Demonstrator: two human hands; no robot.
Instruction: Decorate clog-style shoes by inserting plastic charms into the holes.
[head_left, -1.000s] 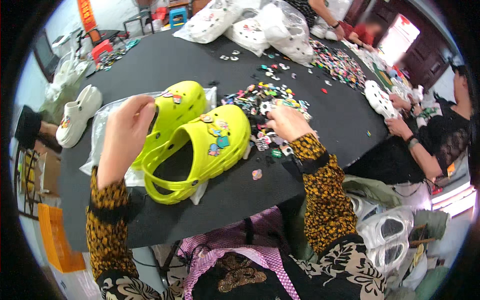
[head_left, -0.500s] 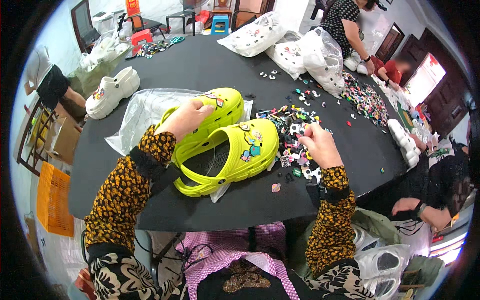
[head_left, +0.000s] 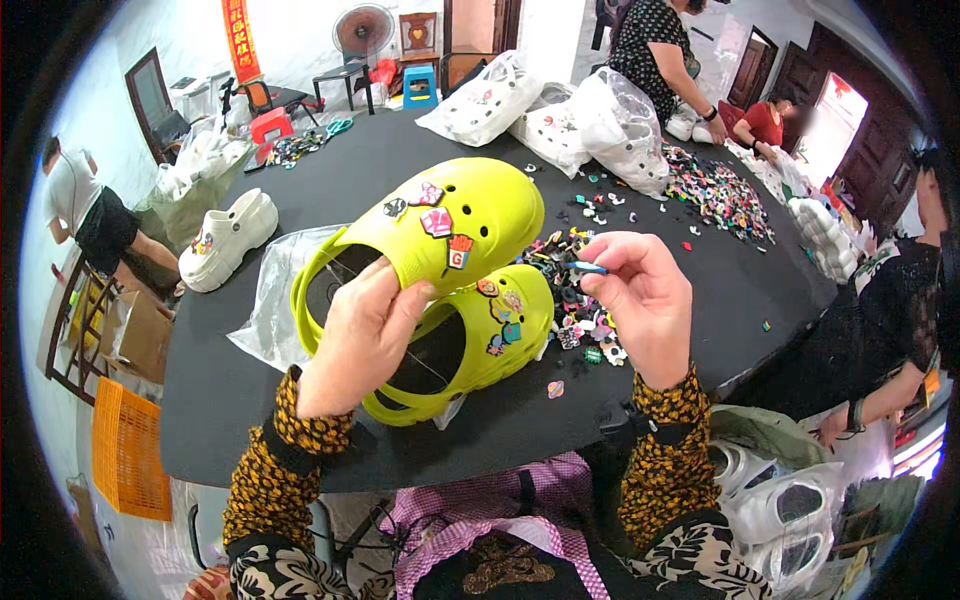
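Note:
My left hand (head_left: pixel 362 335) grips a lime-green clog (head_left: pixel 440 225) by its heel opening and holds it up off the black table (head_left: pixel 330 170). Three small charms sit on its top. A second lime-green clog (head_left: pixel 470 340) with several charms lies on the table just below it. My right hand (head_left: pixel 640 300) is raised beside the clogs and pinches a small blue charm (head_left: pixel 585 267) between thumb and fingertips. A heap of loose coloured charms (head_left: pixel 575 300) lies on the table under and behind that hand.
A clear plastic bag (head_left: pixel 270 290) lies left of the clogs, a white clog (head_left: pixel 225 238) farther left. Bags of white clogs (head_left: pixel 560 120) and more charms (head_left: pixel 715 190) are at the far right. Other people work at the right edge and behind. An orange crate (head_left: pixel 125 450) stands lower left.
My left hand has lifted one green clog off the table and tilted it up. My right hand has picked a blue charm from the heap and raised it.

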